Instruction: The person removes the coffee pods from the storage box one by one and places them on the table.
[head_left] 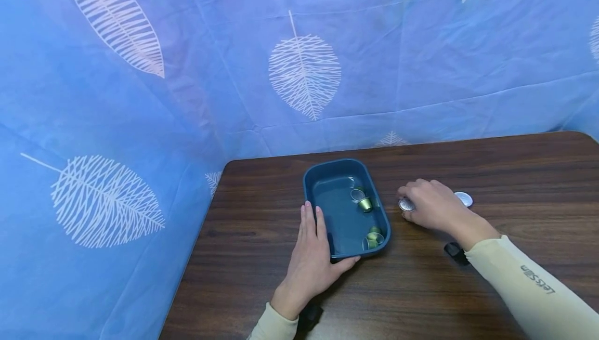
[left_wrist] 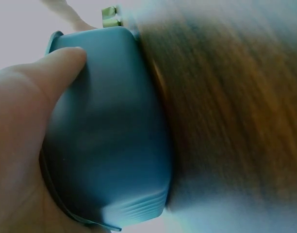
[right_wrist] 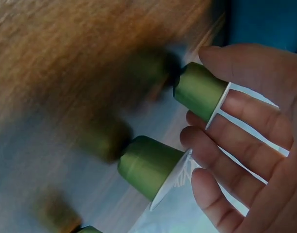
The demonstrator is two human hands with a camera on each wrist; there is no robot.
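Note:
My left hand (head_left: 310, 266) rests against the near left corner of a blue-green tray (head_left: 344, 161), its fingers straight along the left rim and its thumb along the near wall. To the right of the tray, my right hand (head_left: 432, 206) holds a green coffee capsule (right_wrist: 199, 91) between thumb and fingers. The capsule's silver lid (head_left: 406, 204) faces up, and its narrow end is right at the tabletop. Beside the fingers, a second green capsule (right_wrist: 151, 166) stands lid up. Several green capsules (head_left: 365, 204) lie inside the tray along its right wall.
Behind the right hand, a silver capsule lid (head_left: 464, 198) shows on the dark wooden table (head_left: 252, 215). A blue cloth with white leaf prints (head_left: 224, 69) hangs behind the table's far edge and along its left side.

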